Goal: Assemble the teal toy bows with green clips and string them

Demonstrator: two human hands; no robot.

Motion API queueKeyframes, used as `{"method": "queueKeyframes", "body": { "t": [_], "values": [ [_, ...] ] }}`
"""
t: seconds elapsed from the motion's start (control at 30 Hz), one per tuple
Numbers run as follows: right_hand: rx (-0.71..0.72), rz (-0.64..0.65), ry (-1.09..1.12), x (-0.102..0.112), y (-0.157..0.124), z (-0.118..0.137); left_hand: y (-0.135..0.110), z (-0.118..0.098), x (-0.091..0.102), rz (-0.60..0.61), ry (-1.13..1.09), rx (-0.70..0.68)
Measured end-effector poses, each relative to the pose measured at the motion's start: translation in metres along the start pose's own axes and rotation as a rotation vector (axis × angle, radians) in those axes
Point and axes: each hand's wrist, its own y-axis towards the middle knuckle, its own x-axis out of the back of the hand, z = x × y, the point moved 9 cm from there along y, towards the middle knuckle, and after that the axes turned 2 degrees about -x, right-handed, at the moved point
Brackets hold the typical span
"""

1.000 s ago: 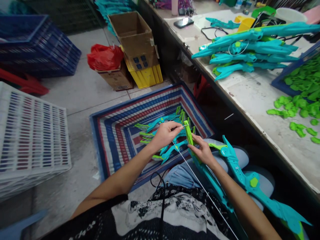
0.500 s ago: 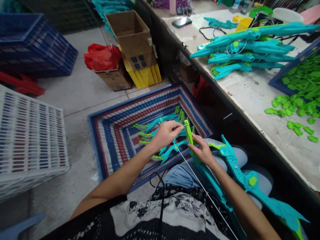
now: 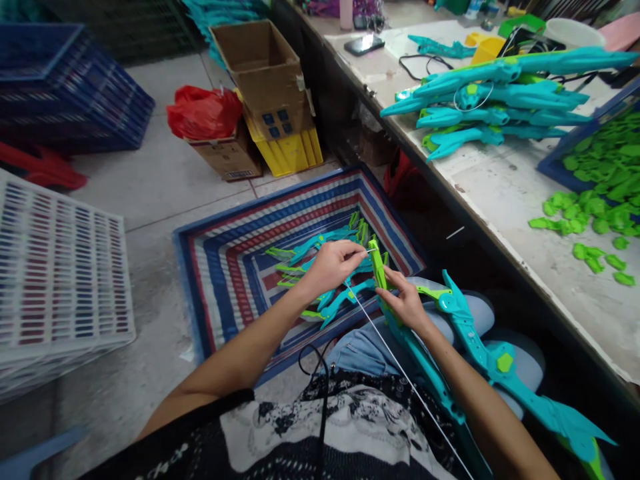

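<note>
A teal toy bow [image 3: 475,347] lies across my lap, its green tip [image 3: 376,263] pointing up in front of me. My left hand [image 3: 331,265] pinches a thin white string [image 3: 395,363] right at that green tip. My right hand [image 3: 407,303] grips the bow limb just below the tip. The string runs taut from the tip down toward my lap.
A striped woven bin [image 3: 220,267] on the floor holds several finished teal bows [image 3: 320,243]. The workbench [image 3: 505,193] at right carries a pile of teal bows [image 3: 500,100] and loose green parts [image 3: 595,213]. Cardboard boxes [image 3: 265,73], a red bag [image 3: 203,113] and white crates [image 3: 55,273] stand on the floor.
</note>
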Motion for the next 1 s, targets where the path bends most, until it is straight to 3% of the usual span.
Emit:
{"method": "queueKeyframes", "body": {
  "t": [0.37,0.6,0.73,0.83,1.0],
  "values": [
    [0.007,0.015,-0.045,-0.002,0.0,0.0,0.0,-0.005,-0.003,-0.013,-0.004,-0.063],
    [0.061,-0.033,-0.179,-0.002,-0.004,0.012,-0.001,0.0,-0.009,-0.057,-0.037,0.067],
    [0.116,-0.053,-0.288,0.0,-0.008,0.023,0.003,-0.002,-0.019,-0.078,-0.043,0.057],
    [0.171,-0.098,-0.36,0.012,-0.003,0.041,0.005,-0.002,-0.023,-0.123,-0.042,0.038],
    [0.242,-0.282,-0.411,0.048,0.024,0.08,0.008,-0.001,-0.03,-0.131,-0.031,0.019]
  ]
}}
